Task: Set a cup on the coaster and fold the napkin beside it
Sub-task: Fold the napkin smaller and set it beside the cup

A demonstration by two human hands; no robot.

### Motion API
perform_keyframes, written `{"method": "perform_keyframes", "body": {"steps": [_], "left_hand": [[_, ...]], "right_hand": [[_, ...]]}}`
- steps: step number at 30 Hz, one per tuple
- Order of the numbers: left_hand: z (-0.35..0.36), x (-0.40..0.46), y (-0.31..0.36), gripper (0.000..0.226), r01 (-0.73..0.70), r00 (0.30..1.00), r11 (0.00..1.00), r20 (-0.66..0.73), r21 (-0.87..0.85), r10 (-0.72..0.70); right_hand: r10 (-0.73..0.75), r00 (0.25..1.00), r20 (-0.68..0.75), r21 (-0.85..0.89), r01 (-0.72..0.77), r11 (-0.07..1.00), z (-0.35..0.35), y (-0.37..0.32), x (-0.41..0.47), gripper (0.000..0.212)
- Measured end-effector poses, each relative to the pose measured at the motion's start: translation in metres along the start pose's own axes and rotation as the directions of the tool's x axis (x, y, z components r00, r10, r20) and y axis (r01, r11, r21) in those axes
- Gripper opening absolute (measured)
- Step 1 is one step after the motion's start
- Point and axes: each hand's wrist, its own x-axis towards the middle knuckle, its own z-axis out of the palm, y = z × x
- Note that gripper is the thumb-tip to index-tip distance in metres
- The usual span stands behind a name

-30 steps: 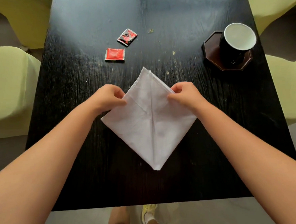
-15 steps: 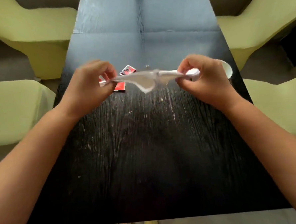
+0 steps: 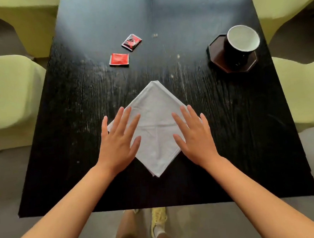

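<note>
A white napkin (image 3: 155, 126) lies flat on the black table (image 3: 81, 160) as a diamond, one corner pointing at me, with crease lines across its middle. My left hand (image 3: 117, 145) rests palm down on its left corner, fingers spread. My right hand (image 3: 195, 136) lies the same way on its right corner. Far right, a dark cup (image 3: 240, 44) with a white inside stands upright on a dark octagonal coaster (image 3: 216, 54).
Two small red sachets (image 3: 119, 59) (image 3: 131, 42) lie at the far middle of the table. Pale green chairs (image 3: 9, 94) stand along both sides. The table's near edge is just below my forearms, with my feet (image 3: 158, 221) under it.
One second ago both hands pinched the napkin on the table. Half a second ago they held it stretched in the air. Now it lies flat again with both open palms on it.
</note>
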Motion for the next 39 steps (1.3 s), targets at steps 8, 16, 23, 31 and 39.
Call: {"method": "perform_keyframes", "body": {"steps": [8, 16, 23, 31, 39], "left_hand": [[0.057, 0.008, 0.001, 0.072, 0.067, 0.984, 0.991, 0.159, 0.112, -0.085], [0.063, -0.002, 0.030, 0.080, -0.136, 0.984, 0.988, 0.124, 0.075, 0.126], [0.064, -0.005, 0.027, 0.076, -0.249, 0.956, 0.964, 0.181, 0.094, 0.229], [0.042, -0.016, 0.017, 0.072, -0.476, 0.812, 0.879, 0.403, 0.037, 0.423], [0.011, -0.016, -0.027, 0.056, -0.453, 0.839, 0.888, 0.299, -0.077, 0.454]], "right_hand": [[0.165, 0.977, 0.133, -0.130, -0.148, 0.980, 0.056, 0.010, 0.016, 0.068], [-0.002, 1.000, 0.017, -0.077, 0.003, 0.997, 0.029, 0.004, 0.086, 0.056], [-0.129, 0.969, 0.212, -0.195, 0.171, 0.966, 0.046, 0.015, 0.151, 0.058], [-0.069, 0.964, 0.257, -0.273, 0.141, 0.952, 0.035, 0.003, 0.149, 0.060], [-0.442, 0.896, 0.026, 0.009, 0.442, 0.897, 0.009, 0.007, 0.013, 0.033]]}}
